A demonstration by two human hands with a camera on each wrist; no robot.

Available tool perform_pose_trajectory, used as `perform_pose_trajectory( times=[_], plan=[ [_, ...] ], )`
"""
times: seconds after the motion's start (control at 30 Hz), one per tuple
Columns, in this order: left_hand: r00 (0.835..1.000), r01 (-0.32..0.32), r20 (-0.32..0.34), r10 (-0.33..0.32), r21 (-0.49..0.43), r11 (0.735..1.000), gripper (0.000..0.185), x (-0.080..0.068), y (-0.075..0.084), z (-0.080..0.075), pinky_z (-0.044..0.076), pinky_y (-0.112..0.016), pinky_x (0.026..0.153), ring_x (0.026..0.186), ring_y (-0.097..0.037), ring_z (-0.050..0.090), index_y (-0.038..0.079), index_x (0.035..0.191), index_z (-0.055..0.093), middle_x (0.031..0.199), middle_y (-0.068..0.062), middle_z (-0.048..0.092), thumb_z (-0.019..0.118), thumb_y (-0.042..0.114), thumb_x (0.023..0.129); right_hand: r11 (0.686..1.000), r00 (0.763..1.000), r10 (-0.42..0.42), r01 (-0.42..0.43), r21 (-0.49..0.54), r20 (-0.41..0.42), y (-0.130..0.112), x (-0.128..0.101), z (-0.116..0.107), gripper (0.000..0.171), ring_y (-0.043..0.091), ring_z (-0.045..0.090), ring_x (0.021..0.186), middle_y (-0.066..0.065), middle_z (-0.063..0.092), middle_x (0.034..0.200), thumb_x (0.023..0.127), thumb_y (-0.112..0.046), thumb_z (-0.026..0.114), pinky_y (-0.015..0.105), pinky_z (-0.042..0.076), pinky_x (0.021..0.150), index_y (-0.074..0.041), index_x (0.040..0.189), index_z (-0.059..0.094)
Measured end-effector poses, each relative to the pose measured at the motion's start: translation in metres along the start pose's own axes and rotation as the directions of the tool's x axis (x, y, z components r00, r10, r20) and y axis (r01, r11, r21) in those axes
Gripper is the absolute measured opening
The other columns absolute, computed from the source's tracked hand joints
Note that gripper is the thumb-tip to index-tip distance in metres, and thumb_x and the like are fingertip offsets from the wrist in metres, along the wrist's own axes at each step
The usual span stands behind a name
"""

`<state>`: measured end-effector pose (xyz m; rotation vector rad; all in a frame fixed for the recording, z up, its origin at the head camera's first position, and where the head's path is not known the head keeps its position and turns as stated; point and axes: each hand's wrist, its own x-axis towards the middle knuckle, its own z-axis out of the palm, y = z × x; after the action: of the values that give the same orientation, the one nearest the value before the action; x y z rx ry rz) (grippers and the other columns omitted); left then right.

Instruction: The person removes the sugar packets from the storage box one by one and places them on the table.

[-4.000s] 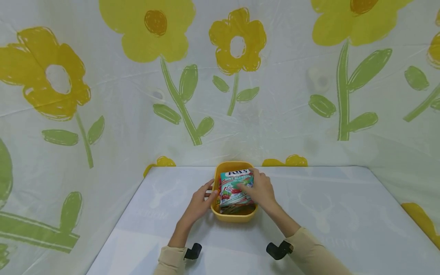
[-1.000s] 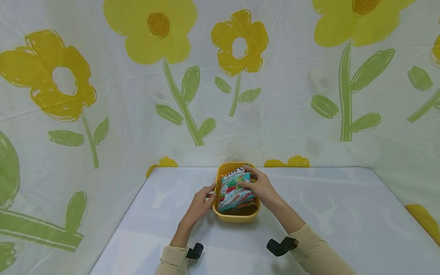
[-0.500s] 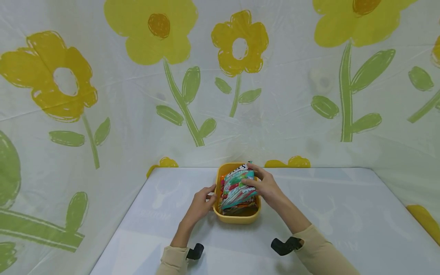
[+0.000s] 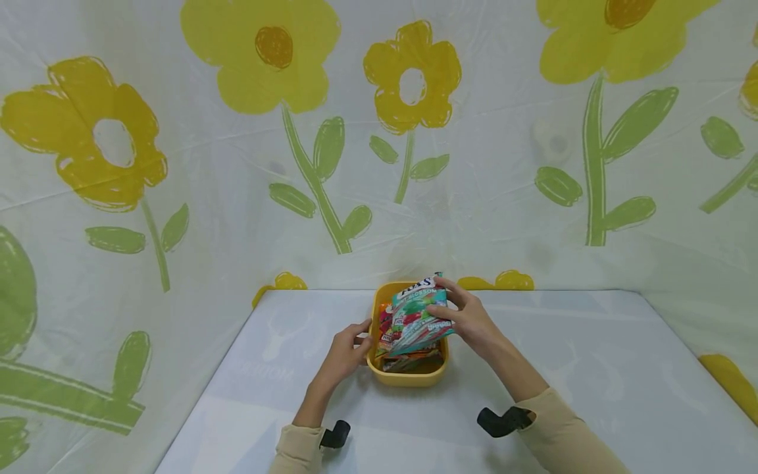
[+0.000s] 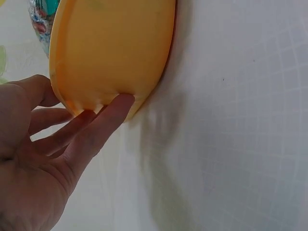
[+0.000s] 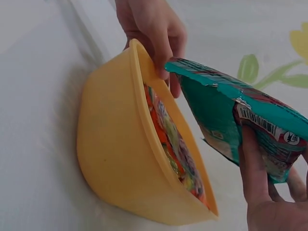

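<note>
L hand [image 4: 343, 352], centre-left of frame: fingers straight, pressed vs. left wall of yellow tub [image 4: 408, 378], steadying it on tabletop [image 4: 562, 368]. Teal candy bag [image 4: 422, 315], frame centre: lay flat on tub 4 s ago, now tilted up, far edge clear of rim, above other packets [image 6: 175, 144] inside. R hand [image 4: 470, 316] pinches bag's right edge. Judgement: bag coming out of tub.

Staged recording booth, flower-print sheet [image 4: 237, 164] walls, covered table [image 4: 562, 368]

flowered cloth wall [image 4: 474, 197], pale table [image 4: 592, 368]
</note>
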<state>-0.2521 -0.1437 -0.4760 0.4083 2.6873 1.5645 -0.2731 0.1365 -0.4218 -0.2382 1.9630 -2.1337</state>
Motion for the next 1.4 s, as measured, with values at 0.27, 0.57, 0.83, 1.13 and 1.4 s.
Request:
perform_pose_trajectory(
  times=[0.27, 0.57, 0.83, 1.13, 1.4],
  plan=[
    [1.0, 0.017, 0.01, -0.017, -0.014, 1.0, 0.047, -0.001, 0.001, 0.0, 0.062, -0.022, 0.06, 0.11, -0.034, 0.064, 0.001, 0.144, 0.047, 0.134, -0.022, 0.056, 0.054, 0.012, 0.099, 1.0, 1.0, 0.019, -0.019, -0.006, -0.02, -0.001, -0.004, -0.014, 0.071, 0.025, 0.057, 0.115, 0.01, 0.034, 0.153, 0.089, -0.026, 0.072, 0.032, 0.06, 0.089, -0.032, 0.15, 0.038],
    [1.0, 0.024, 0.009, -0.024, 0.001, 1.0, 0.047, -0.001, 0.002, 0.0, 0.062, -0.022, 0.061, 0.111, -0.033, 0.063, 0.002, 0.145, 0.046, 0.139, -0.022, 0.053, 0.053, 0.013, 0.099, 1.0, 1.0, 0.013, -0.013, 0.01, -0.018, -0.002, -0.007, -0.027, 0.071, 0.025, 0.057, 0.115, 0.008, 0.032, 0.155, 0.09, -0.025, 0.071, 0.032, 0.061, 0.089, -0.032, 0.151, 0.036],
    [1.0, 0.024, 0.01, -0.024, 0.01, 1.0, 0.048, -0.001, 0.001, 0.0, 0.062, -0.022, 0.06, 0.111, -0.034, 0.063, 0.002, 0.145, 0.046, 0.139, -0.022, 0.053, 0.053, 0.014, 0.099, 1.0, 0.999, 0.003, -0.002, 0.029, -0.038, -0.003, -0.011, -0.038, 0.07, 0.025, 0.054, 0.116, 0.008, 0.03, 0.157, 0.091, -0.024, 0.07, 0.029, 0.061, 0.088, -0.031, 0.151, 0.035],
    [1.0, 0.026, 0.019, -0.025, -0.019, 0.999, 0.048, -0.002, 0.0, 0.0, 0.062, -0.024, 0.06, 0.112, -0.035, 0.064, 0.001, 0.145, 0.045, 0.139, -0.022, 0.053, 0.053, 0.014, 0.099, 0.999, 0.998, -0.023, 0.026, 0.043, -0.065, -0.003, -0.013, -0.055, 0.069, 0.022, 0.054, 0.115, 0.008, 0.028, 0.158, 0.093, -0.024, 0.067, 0.026, 0.06, 0.088, -0.031, 0.152, 0.033],
    [0.999, 0.033, 0.024, -0.033, -0.014, 0.999, 0.048, -0.001, 0.0, 0.0, 0.062, -0.025, 0.06, 0.114, -0.035, 0.063, 0.002, 0.146, 0.045, 0.141, -0.021, 0.052, 0.052, 0.015, 0.1, 0.997, 0.997, -0.039, 0.043, 0.066, -0.064, -0.003, -0.017, -0.07, 0.069, 0.017, 0.055, 0.113, 0.008, 0.025, 0.157, 0.095, -0.021, 0.064, 0.023, 0.059, 0.088, -0.03, 0.154, 0.031]
  ],
)
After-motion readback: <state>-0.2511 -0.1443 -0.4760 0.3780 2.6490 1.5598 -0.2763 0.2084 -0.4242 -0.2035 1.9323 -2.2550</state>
